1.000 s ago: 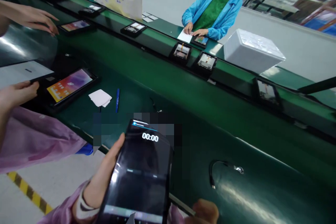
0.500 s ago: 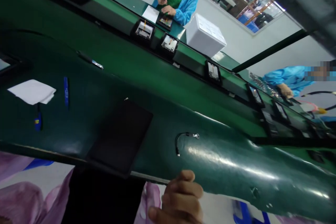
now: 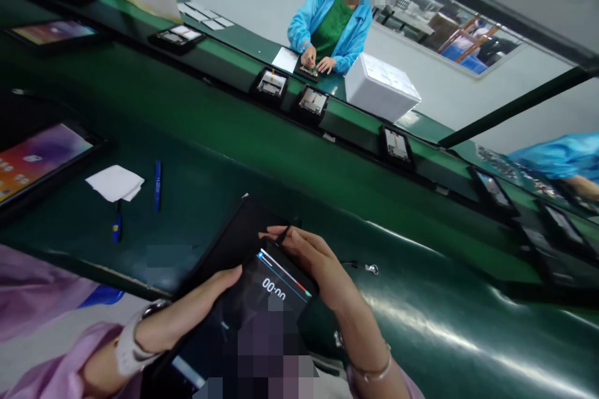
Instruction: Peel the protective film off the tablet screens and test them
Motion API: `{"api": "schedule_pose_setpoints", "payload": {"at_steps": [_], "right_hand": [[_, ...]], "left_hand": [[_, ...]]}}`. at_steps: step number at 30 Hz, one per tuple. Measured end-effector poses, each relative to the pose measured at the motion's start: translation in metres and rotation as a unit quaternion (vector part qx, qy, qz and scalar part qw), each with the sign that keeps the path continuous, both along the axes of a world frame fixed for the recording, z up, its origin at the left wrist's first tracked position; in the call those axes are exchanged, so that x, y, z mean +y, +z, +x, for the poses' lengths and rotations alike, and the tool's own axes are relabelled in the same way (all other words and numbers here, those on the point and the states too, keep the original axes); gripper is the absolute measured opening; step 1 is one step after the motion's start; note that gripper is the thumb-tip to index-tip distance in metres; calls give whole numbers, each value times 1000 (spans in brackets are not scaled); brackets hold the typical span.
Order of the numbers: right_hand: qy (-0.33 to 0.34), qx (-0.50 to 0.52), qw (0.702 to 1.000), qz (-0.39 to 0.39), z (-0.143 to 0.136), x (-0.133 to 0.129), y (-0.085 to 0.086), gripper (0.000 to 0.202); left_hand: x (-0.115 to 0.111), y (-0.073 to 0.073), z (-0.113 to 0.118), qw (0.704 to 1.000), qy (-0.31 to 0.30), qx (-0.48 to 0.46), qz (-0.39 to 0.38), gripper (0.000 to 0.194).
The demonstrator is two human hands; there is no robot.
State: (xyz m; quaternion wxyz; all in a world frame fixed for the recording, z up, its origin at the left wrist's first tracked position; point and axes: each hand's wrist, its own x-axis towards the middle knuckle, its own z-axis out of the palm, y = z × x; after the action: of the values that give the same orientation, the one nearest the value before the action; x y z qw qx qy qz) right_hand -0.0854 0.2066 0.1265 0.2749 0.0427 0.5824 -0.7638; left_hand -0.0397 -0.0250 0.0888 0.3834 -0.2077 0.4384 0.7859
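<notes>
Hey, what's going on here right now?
A person in pink sleeves holds a dark tablet over the edge of a green conveyor belt. The left hand grips its side; the right hand pinches a thin cable at its top edge. The screen reads 00:00. Across the belt, a person in a blue coat works on another device.

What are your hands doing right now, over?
Left hand holds the tablet's left edge. Right hand at its top edge, pinching a thin dark stylus. Cable lies just beyond on the belt.
</notes>
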Motion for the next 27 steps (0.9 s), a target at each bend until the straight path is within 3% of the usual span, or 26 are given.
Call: {"api": "schedule_pose_setpoints", "payload": {"at_steps": [4, 7, 9, 12, 14, 17, 20, 24, 27], "right_hand": [[-55, -9, 998, -24, -4, -6, -20, 28], [-98, -11, 994, -41, -11, -4, -35, 30], [-190, 12, 981, -48, -22, 3, -43, 33], [-351, 87, 931, -47, -41, 21, -47, 36], [-396, 134, 908, -36, -46, 31, -45, 35], [-392, 194, 899, 10, -37, 36, -45, 32], [-369, 246, 894, 68, -15, 35, -54, 26], [-356, 281, 883, 123, 9, 38, -71, 19], [-366, 286, 874, 144, 20, 45, -83, 18]], "left_hand": [[5, -5, -6, 992, -38, 43, -109, 32], [11, -8, -12, 993, -72, 39, -90, 39], [13, -9, -13, 994, -97, 22, -55, 43], [15, -5, -10, 992, -124, -10, -5, 45], [15, -3, -12, 992, -124, -17, 6, 49], [18, -4, -31, 996, -92, 15, -11, 53], [28, -10, -68, 993, -57, 96, -44, 52], [32, -8, -112, 967, -51, 224, -109, 61], [7, -6, -103, 930, -17, 304, -208, 60]]}}
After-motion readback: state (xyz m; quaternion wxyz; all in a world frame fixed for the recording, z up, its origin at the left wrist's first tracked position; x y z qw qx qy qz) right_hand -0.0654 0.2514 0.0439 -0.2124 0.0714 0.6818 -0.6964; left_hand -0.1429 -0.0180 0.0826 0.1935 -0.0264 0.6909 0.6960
